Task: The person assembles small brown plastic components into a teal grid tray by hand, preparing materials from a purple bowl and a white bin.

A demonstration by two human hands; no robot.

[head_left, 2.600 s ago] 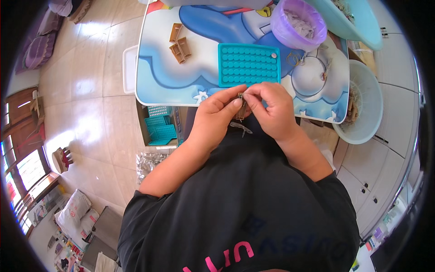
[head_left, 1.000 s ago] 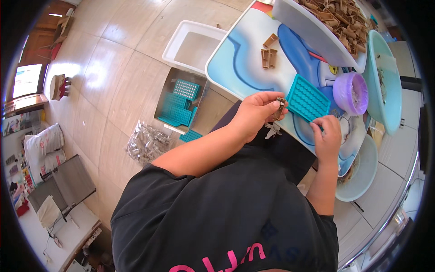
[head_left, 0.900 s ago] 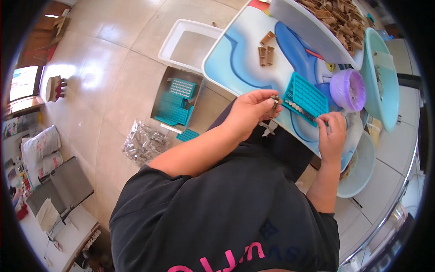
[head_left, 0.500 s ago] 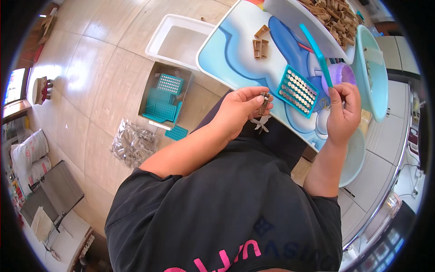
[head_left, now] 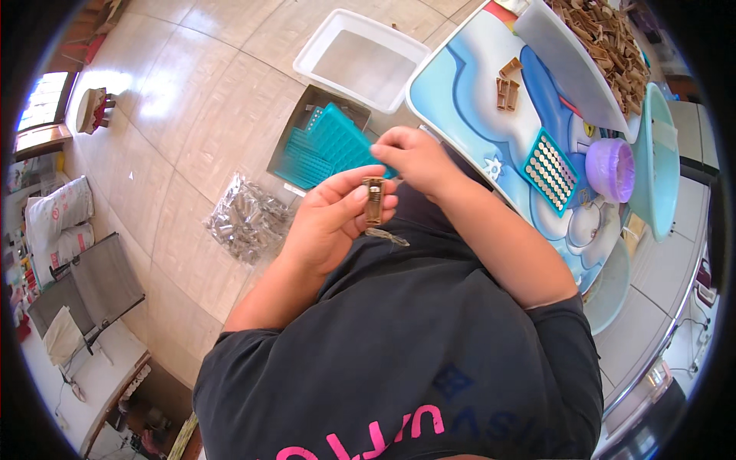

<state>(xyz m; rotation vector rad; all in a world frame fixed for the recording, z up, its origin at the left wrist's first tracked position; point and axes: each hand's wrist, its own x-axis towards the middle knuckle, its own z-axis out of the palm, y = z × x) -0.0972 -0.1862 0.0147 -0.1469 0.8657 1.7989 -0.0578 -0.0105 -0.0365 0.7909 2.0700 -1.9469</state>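
Observation:
My left hand [head_left: 333, 211] is closed on a small brown plastic case [head_left: 374, 201], held upright, with shiny ribbed metal inside its open face. Just beyond it, my right hand [head_left: 418, 159] pinches the near corner of a teal plastic grid tray [head_left: 349, 139]. That tray is tilted above an open cardboard box [head_left: 310, 100] on the left. More teal trays [head_left: 307, 159] lie in the box, partly hidden by the held one. On the patterned table to the right rests another teal tray [head_left: 550, 172] filled with rows of round silvery discs.
Loose brown cases [head_left: 507, 93] lie on the blue table [head_left: 452, 100]. A white bin [head_left: 529, 31] of brown pieces, a purple basket [head_left: 611, 170] and a light-blue basin [head_left: 663, 176] stand right. Leftward are a clear bag of metal parts [head_left: 249, 218] and a white tub [head_left: 307, 57].
My right hand has swung left from beside the purple basket, carrying the teal tray to the cardboard box. My left hand, still gripping the brown case, has shifted left and nearer. The view has turned leftward.

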